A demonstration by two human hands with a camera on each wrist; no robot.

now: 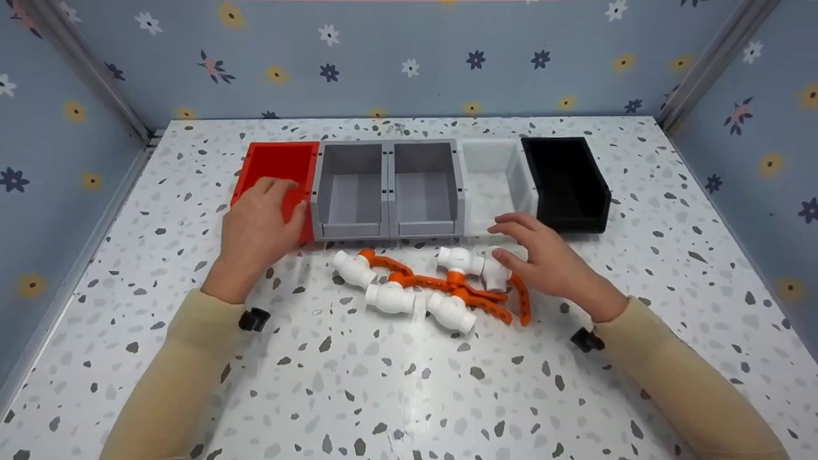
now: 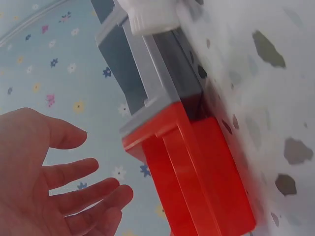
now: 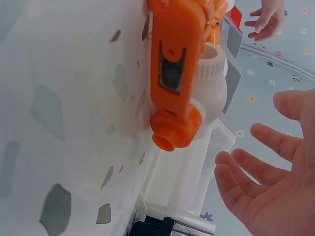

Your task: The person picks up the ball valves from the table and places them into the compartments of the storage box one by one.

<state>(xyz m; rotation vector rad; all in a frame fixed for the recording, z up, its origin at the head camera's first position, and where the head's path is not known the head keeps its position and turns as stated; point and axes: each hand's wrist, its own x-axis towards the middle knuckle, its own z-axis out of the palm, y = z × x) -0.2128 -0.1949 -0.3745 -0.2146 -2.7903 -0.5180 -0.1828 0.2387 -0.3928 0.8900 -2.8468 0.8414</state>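
Note:
Several white ball valves (image 1: 390, 298) with orange lever handles (image 1: 425, 282) lie clustered on the speckled table. Over the front of the red bin (image 1: 281, 160) hovers my left hand (image 1: 259, 223), fingers loosely bent and holding nothing; the left wrist view shows its fingers spread above the bin. My right hand (image 1: 543, 255) is above the rightmost valve (image 1: 495, 275), near the front of the white bin (image 1: 492, 172). In the right wrist view its fingers are apart with nothing between them, and that valve's orange handle (image 3: 174, 64) stands out close to the camera.
Two grey bins (image 1: 354, 191) stand between the red and white ones, and a black bin (image 1: 565, 185) ends the row at the right. Flower-patterned panels (image 1: 409, 57) enclose the back and sides of the table (image 1: 409, 396).

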